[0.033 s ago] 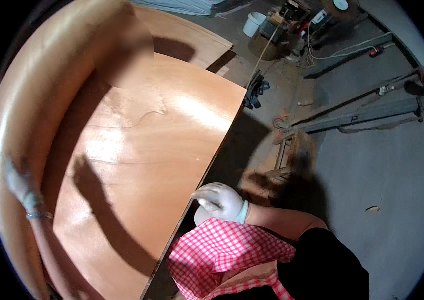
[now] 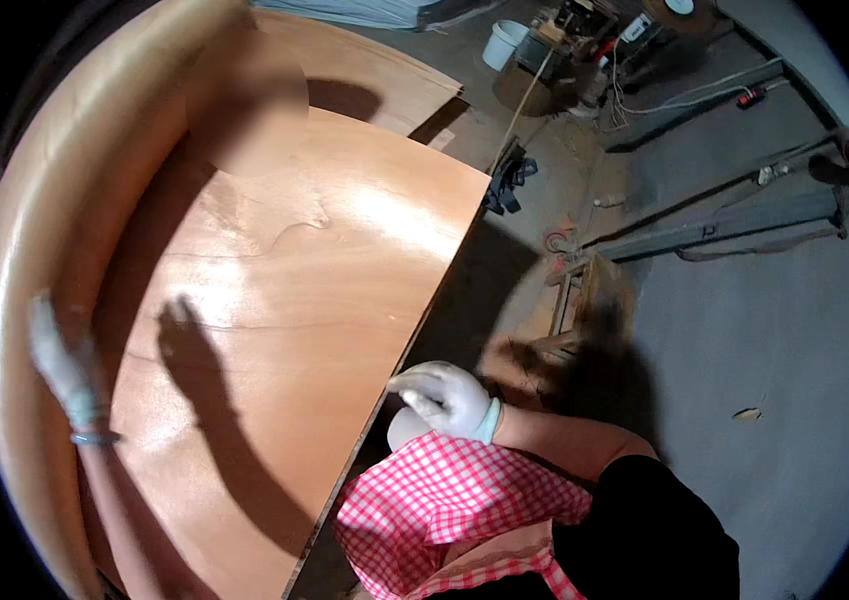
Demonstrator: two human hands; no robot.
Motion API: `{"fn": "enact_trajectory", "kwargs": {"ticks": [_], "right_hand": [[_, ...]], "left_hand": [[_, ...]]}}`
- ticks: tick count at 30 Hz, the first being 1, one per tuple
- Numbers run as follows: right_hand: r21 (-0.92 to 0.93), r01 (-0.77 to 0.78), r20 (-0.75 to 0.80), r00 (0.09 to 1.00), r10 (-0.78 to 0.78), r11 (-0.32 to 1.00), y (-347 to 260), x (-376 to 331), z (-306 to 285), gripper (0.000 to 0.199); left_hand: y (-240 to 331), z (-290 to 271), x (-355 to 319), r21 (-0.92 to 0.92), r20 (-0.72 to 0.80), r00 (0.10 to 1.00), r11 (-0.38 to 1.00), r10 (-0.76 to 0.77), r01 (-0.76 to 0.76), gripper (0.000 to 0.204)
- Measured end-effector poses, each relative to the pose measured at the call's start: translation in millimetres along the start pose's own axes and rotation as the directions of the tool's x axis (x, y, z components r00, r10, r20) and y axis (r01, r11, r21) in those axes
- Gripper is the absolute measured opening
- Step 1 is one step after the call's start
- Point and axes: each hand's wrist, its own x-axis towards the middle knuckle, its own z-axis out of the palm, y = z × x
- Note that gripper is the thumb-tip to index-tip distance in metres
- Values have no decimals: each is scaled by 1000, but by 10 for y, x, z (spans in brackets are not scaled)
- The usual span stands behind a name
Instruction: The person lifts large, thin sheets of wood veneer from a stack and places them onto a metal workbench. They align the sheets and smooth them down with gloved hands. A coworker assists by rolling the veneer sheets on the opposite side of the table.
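Observation:
A large glossy reddish-brown plywood sheet (image 2: 285,300) fills the left half of the view, and its dark right edge runs diagonally toward me. My left hand (image 2: 60,360), in a white glove, lies blurred and stretched flat along the sheet's far left side, with a bracelet at the wrist. My right hand (image 2: 445,400), also in a white glove, is at the sheet's right edge with its fingers curled onto that edge. A pink-and-white checked cloth (image 2: 445,510) hangs just below that hand. The shadow of an arm falls across the sheet.
More plywood (image 2: 365,70) lies under and behind the top sheet. On the concrete floor to the right are a low wooden frame (image 2: 585,300), long metal beams (image 2: 745,225), a black object (image 2: 510,175), a white bucket (image 2: 505,45) and cables.

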Motion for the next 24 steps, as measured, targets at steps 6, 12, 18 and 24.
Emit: {"fn": "enact_trajectory", "kwargs": {"ticks": [6, 12, 18, 24], "right_hand": [[332, -338, -223, 879, 422, 881, 913, -311, -117, 30], [578, -415, -463, 543, 701, 703, 2541, -281, -576, 20], [435, -692, -420, 410, 810, 576, 4676, 215, -754, 27], [396, -797, -346, 330, 878, 455, 5729, 579, -902, 41]], "left_hand": [[2369, -15, -758, -322, 469, 873, 946, 137, 25, 65], [2851, 370, -970, -232, 535, 828, 972, 165, -44, 61], [2868, 140, -896, -156, 633, 763, 987, 132, -42, 64], [3001, 349, -923, -215, 672, 717, 975, 187, -52, 65]]}}
